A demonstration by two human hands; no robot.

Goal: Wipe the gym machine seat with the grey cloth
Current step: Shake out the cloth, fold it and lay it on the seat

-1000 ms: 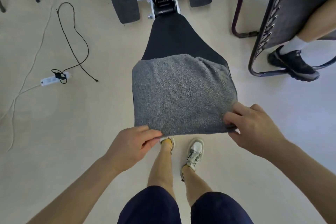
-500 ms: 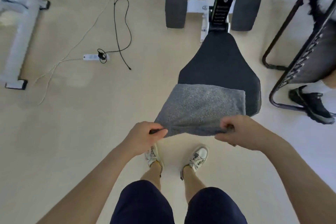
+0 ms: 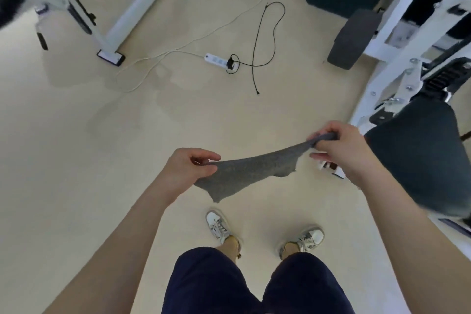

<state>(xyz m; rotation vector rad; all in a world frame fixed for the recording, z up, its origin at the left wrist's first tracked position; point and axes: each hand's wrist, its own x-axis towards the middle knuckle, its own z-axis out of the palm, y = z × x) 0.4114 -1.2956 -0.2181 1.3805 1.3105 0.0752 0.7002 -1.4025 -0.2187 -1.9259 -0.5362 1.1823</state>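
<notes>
– At 3 o'clock in the head view sat the seat (image 3: 423, 160): dark pad, bare, nothing on it. No contact with the grey cloth (image 3: 249, 173).
– Where was the cloth, then?
– Dead centre, in the air over the floor (image 3: 76, 135), at 9 o'clock from the seat. It was stretched between both hands, one corner hanging toward 6 o'clock above the shoes (image 3: 219, 227).
– Grip state?
– Hands apart: left hand (image 3: 188, 168) pinched the 9 o'clock edge between thumb and fingers, right hand (image 3: 341, 153) had the 3 o'clock end bunched in curled fingers. That hand was just beside the seat's near edge, not on it as far as I could tell.
– So, progress?
– Judgement only: no wiping contact at that moment. Pad looked evenly dark, no smears or wet streaks visible, so it didn't show whether a pass was done. Cloth held clear of the seat read as either pre-wipe or finished.
– What was left, if not done?
– Carry the cloth to 3 o'clock, lay it on the pad, drag it across. Power strip (image 3: 216, 60) and black cable (image 3: 265, 41) lay at 12 o'clock, well apart from the hands. No factor.
</notes>
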